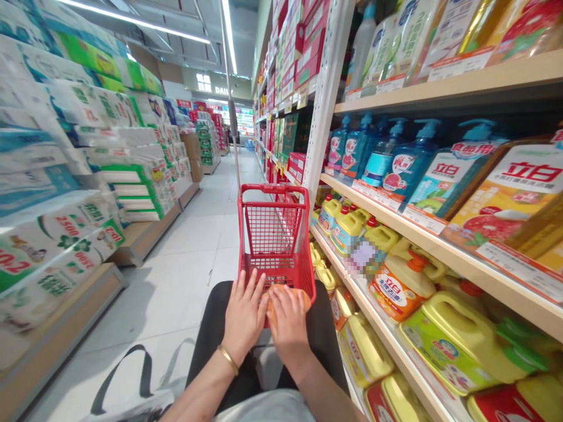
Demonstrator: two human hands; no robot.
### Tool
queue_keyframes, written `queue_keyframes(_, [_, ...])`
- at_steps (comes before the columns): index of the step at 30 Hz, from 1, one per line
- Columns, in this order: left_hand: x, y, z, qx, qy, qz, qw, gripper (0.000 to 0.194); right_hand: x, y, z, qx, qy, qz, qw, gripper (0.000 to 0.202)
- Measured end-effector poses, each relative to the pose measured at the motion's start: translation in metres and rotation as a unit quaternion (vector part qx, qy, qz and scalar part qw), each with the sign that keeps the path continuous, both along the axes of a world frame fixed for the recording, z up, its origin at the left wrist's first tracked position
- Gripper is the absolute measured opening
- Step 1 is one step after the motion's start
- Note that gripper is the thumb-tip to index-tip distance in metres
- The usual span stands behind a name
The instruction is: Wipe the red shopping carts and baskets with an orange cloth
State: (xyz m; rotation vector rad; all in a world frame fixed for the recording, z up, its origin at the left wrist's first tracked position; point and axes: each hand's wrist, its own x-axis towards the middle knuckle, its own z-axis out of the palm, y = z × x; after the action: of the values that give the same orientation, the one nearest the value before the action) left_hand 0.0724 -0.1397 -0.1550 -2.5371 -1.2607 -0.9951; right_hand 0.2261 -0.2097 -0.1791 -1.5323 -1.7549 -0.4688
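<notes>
Both hands are above the lap, just behind a red shopping basket (271, 228) with a raised handle. My left hand (245, 313), with a gold bracelet at the wrist, lies palm down with its fingers stretched out. My right hand (288, 319) rests over an orange item (303, 298), which shows around its fingertips and beside the left fingers. What the item is cannot be made out. Its far edge overlaps the near end of the basket.
Shelves with blue pump bottles (402, 164) and yellow jugs (453, 334) stand close on the right. Paper packs (57, 246) are stacked on low platforms at the left. A tiled aisle (185, 258) runs ahead. A bag with a dark strap (118, 375) lies at the lower left.
</notes>
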Motion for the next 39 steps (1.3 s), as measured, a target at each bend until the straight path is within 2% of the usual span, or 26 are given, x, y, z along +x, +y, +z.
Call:
queue_keyframes(3, [-0.004,0.002,0.000,0.007,0.009,0.001,1.000,0.058,-0.002,0.000,0.003,0.001,-0.028,0.034,0.999,0.045])
queue_keyframes(7, [-0.002,0.000,0.003,0.016,0.008,-0.002,1.000,0.058,0.043,-0.012,0.012,-0.016,-0.001,-0.058,0.998,0.047])
queue_keyframes(9, [0.001,-0.002,0.004,0.018,-0.001,-0.004,1.000,0.058,0.055,-0.014,0.013,-0.012,0.019,-0.085,0.996,0.047])
queue_keyframes(12, [0.003,-0.003,0.003,0.014,-0.003,-0.003,1.000,0.057,0.037,-0.008,0.009,-0.012,0.026,-0.065,0.997,0.046])
queue_keyframes(15, [-0.001,0.000,0.001,0.010,0.006,0.004,1.000,0.057,0.003,-0.001,0.007,-0.008,-0.010,0.000,1.000,0.046])
queue_keyframes(17, [-0.004,0.002,0.001,0.011,0.012,0.006,1.000,0.057,-0.005,0.000,0.009,-0.013,-0.040,0.039,0.998,0.049])
queue_keyframes(19, [-0.004,0.003,0.001,0.013,0.017,0.007,1.000,0.058,0.006,-0.003,0.012,-0.028,-0.043,0.026,0.998,0.050])
queue_keyframes(23, [0.000,-0.002,0.004,0.014,0.011,0.006,1.000,0.057,0.052,-0.012,0.012,-0.030,0.003,-0.076,0.997,0.049])
queue_keyframes(25, [0.003,-0.004,0.004,0.014,0.005,0.001,1.000,0.058,0.059,-0.013,0.008,-0.018,0.019,-0.088,0.996,0.049])
queue_keyframes(27, [0.004,-0.004,0.003,0.013,0.001,-0.001,1.000,0.058,0.047,-0.010,0.003,-0.009,0.021,-0.068,0.997,0.049])
queue_keyframes(31, [-0.001,0.001,0.000,0.013,0.002,0.002,1.000,0.059,0.003,0.000,0.000,0.005,-0.018,0.015,1.000,0.050])
queue_keyframes(33, [-0.004,0.003,0.000,0.016,0.006,0.000,1.000,0.059,-0.001,0.000,0.004,0.001,-0.037,0.033,0.999,0.050])
queue_keyframes(39, [0.000,-0.001,0.001,0.017,0.003,-0.003,1.000,0.058,0.053,-0.013,0.008,-0.012,0.015,-0.088,0.996,0.045])
